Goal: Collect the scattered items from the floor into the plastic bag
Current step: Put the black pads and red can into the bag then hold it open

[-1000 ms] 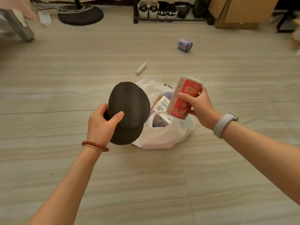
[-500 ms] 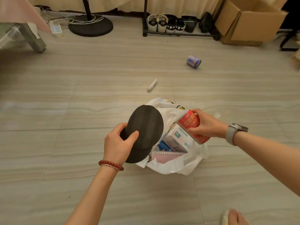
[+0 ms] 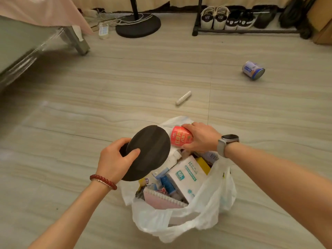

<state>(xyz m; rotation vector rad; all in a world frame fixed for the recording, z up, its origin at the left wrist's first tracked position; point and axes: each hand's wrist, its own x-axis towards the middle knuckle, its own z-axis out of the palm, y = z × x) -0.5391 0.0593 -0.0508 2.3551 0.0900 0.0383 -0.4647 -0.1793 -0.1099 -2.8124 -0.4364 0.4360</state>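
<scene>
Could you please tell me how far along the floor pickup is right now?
Done: tissue box and notebook sit in the plastic bag. In hand: right hand lowers the red can; left hand holds the black disc. Left: white tube, blue can.

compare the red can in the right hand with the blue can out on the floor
The red can is gripped by the right hand over the plastic bag; the blue can lies untouched on the floor. The red one is red-labelled, the other blue and white. Both are tipped sideways.
</scene>
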